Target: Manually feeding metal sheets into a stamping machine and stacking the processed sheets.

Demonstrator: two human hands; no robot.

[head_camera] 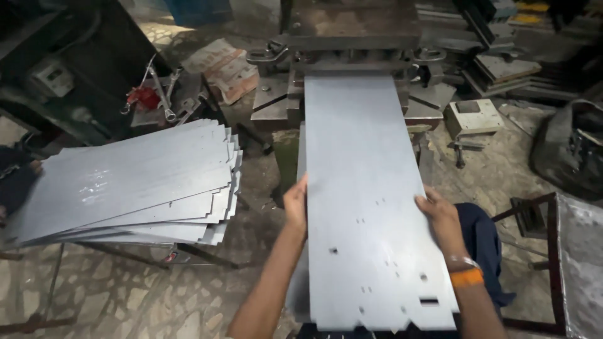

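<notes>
Left hand (296, 206) clamped on the left edge of the long grey metal sheet (367, 188), thumb on top, fingers curled under. Right hand (441, 218) gripping the opposite edge the same way, orange band at the wrist. The sheet, punched with small holes and slots near the person, runs away from them, its far end under the press (352, 37). Off to the left, a fanned stack of sheets (125, 182) lies on a stand; spanners (164, 94) beyond it.
</notes>
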